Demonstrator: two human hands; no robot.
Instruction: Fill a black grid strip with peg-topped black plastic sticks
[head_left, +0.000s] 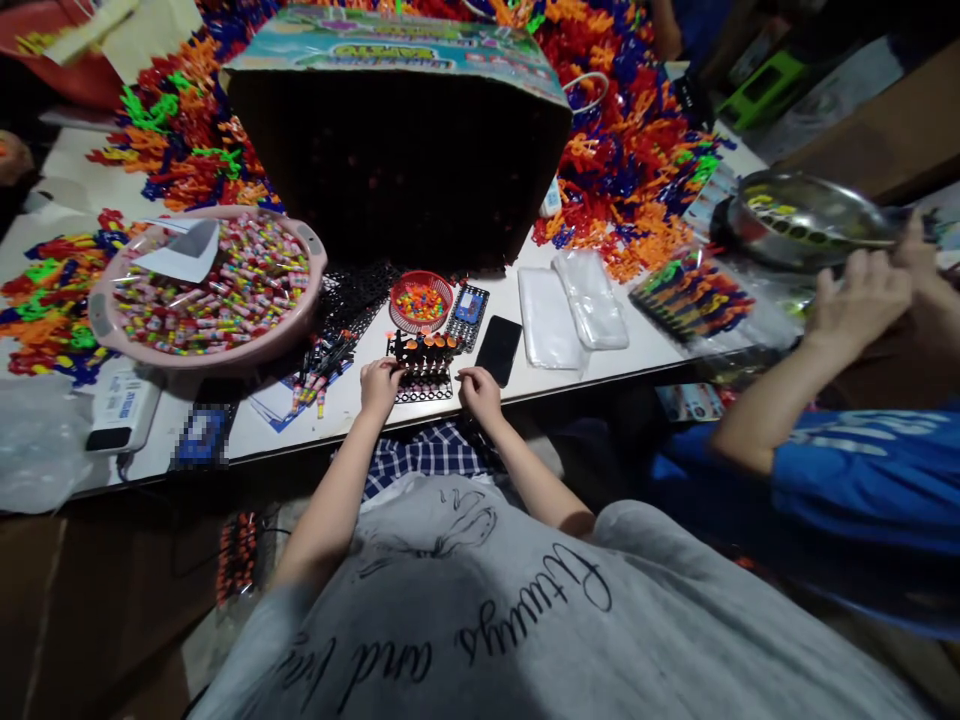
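Observation:
My left hand (379, 389) is closed at the left edge of a black perforated rack (425, 388) near the table's front edge. Its fingertips press together there; whatever they pinch is too small to make out. Small black pieces with orange tops (429, 342) stand in a row on the rack. To its right, my right hand (481, 394) has curled fingers close to the rack, and what they hold, if anything, is hidden. Just behind the rack sits a red basket (394, 312) of small colourful bits. A second black grid with a blue card (469, 306) lies beside that basket.
A pink basin (318, 262) of small candy-like tubes stands left. A large open carton (405, 50) rises behind. Right of my hand lie a black phone (499, 350) and clear plastic bags (551, 318). A co-worker's hands (862, 300) are near a metal bowl (817, 260) at right.

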